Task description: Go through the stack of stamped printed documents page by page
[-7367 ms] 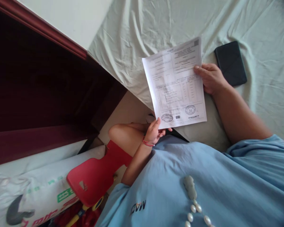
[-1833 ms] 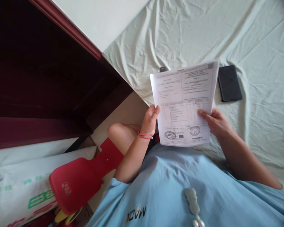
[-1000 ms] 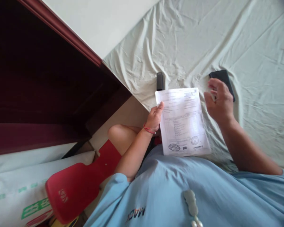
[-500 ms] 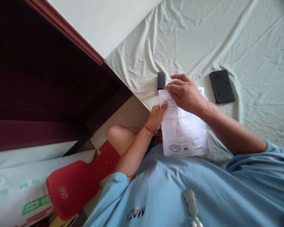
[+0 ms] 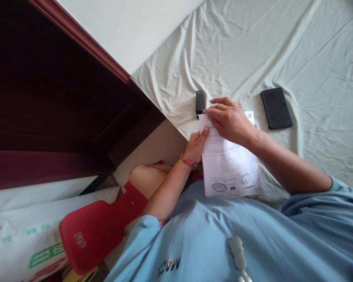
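A stack of printed paper sheets (image 5: 226, 168), with oval and round stamps near the bottom, is held against my lap. My left hand (image 5: 196, 145) grips its left edge, thumb on top and fingers hidden beneath. At the top left corner, my right hand (image 5: 232, 120) has its thumb and index finger closed on the paper, while its other fingers reach out past the edge. Just beyond that corner lies a small black stapler (image 5: 199, 102) with a shiny metal end, on the bedsheet.
A black phone or case (image 5: 276, 108) lies on the wrinkled pale bedsheet (image 5: 238, 51) to the right. On the left are a dark wooden cabinet (image 5: 61, 98), a red chair-like piece (image 5: 94, 231) and a white printed sack (image 5: 14, 235). A white wall (image 5: 120, 27) borders the bed.
The paper and both hands have shifted slightly down and toward me. More of the stapler's near end now shows above the paper's corner.
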Demonstrator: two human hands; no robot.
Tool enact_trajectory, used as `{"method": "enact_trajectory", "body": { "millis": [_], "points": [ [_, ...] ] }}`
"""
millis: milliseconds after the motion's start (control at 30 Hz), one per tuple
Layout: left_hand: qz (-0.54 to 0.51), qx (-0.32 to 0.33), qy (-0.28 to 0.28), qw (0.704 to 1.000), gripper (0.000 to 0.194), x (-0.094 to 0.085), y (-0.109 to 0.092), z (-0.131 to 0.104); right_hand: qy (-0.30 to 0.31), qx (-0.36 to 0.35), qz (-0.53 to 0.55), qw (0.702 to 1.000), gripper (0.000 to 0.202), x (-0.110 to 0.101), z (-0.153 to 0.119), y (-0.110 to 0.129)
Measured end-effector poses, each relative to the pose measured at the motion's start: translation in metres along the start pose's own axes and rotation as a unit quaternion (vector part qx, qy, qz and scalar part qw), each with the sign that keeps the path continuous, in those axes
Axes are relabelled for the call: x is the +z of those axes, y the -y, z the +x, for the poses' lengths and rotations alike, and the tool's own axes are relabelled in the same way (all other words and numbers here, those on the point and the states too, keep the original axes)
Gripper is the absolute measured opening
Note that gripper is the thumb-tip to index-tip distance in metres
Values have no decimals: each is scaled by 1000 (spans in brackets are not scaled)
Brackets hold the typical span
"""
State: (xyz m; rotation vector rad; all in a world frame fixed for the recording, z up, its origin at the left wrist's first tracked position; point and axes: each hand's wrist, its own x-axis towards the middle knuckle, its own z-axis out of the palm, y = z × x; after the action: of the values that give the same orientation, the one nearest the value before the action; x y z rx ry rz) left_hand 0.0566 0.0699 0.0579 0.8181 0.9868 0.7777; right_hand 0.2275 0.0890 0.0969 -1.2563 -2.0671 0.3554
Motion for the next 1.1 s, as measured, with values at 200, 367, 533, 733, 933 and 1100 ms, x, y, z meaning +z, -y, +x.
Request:
{"method": "enact_trajectory", "body": {
  "millis": [200,367,533,733,933,1100],
  "points": [
    [-7,5,5,1000,54,1,-1,-3,4,3,21,1000,35,-2,1,2],
    [12,8,-21,1000,60,1,1,-2,35,28,17,999,30,-1,6,5],
    [19,35,-60,997,57,-4,7,3,74,61,51,994,28,4,13,-6],
    [2,38,-55,998,61,-11,20,11,135,172,90,972,31,11,12,-40],
    [55,39,-143,987,33,-25,14,28,181,162,30,970,29,29,16,-59],
    [186,-70,-178,964,21,-27,-20,48,214,147,-39,965,34,45,29,-68]
  ]
}}
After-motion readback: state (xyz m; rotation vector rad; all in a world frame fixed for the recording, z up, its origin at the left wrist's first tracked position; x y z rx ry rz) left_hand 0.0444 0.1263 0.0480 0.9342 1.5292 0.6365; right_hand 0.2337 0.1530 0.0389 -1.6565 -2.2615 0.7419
